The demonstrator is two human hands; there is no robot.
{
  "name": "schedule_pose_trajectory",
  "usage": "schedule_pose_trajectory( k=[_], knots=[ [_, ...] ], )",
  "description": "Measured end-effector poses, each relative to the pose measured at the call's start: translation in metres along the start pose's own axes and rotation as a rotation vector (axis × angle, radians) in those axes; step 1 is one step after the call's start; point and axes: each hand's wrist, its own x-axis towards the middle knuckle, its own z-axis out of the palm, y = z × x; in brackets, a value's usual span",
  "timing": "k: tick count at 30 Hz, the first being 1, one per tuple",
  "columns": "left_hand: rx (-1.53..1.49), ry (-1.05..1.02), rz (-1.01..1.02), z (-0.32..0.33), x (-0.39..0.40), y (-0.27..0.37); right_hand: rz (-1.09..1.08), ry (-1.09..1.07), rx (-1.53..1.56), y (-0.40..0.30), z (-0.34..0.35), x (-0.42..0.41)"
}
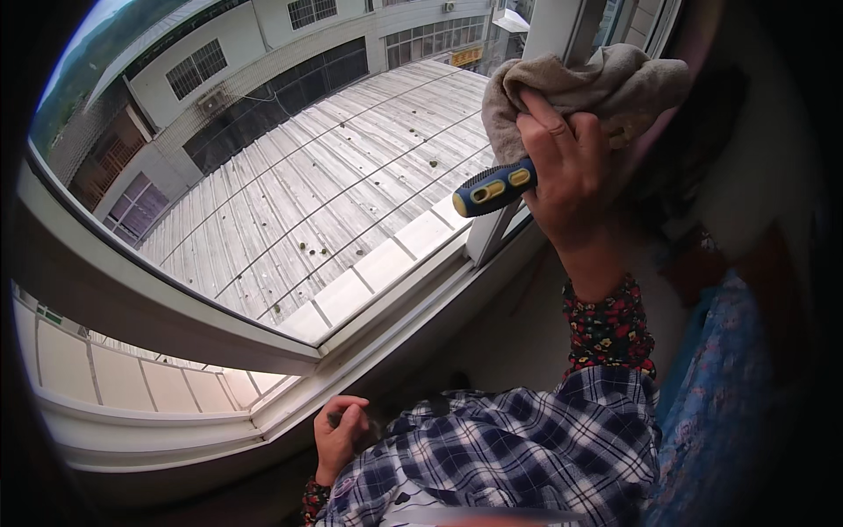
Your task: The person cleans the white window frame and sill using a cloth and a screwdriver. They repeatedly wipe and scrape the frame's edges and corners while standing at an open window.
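A bunched beige-grey cloth (586,92) is in my right hand (566,158), pressed up by the white window frame (556,29). The same hand also has a blue and yellow ridged tool handle (494,189), which sticks out to the left below the cloth; its working end is hidden. My left hand (342,431) is low in the view beside the window sill, fingers curled. A small dark thing shows between its thumb and fingers, too little of it to name.
The white sliding window track (395,303) runs diagonally below the glass. A curved frame bar (164,283) crosses at left. Outside lie a corrugated metal roof (329,178) and buildings. Blue patterned fabric (718,369) is at right.
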Motion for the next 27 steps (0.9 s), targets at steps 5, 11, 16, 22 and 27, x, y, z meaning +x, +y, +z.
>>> schedule_pose_trajectory(
  k=[5, 11, 16, 22, 27],
  knots=[
    [-0.006, 0.019, -0.003, 0.005, -0.003, 0.012, 0.043, -0.282, 0.243, -0.041, 0.04, -0.123],
    [0.033, 0.052, -0.014, 0.004, -0.011, 0.018, 0.047, -0.418, 0.314, -0.047, 0.04, -0.159],
    [-0.02, 0.072, 0.034, -0.007, 0.001, 0.013, -0.1, -0.141, 0.113, 0.019, 0.018, -0.056],
    [-0.05, 0.075, 0.062, -0.012, 0.014, 0.007, -0.098, 0.124, 0.02, 0.06, -0.006, 0.079],
    [-0.162, 0.127, 0.081, -0.019, 0.022, -0.007, -0.147, 0.095, -0.006, 0.044, -0.007, 0.043]
  ],
)
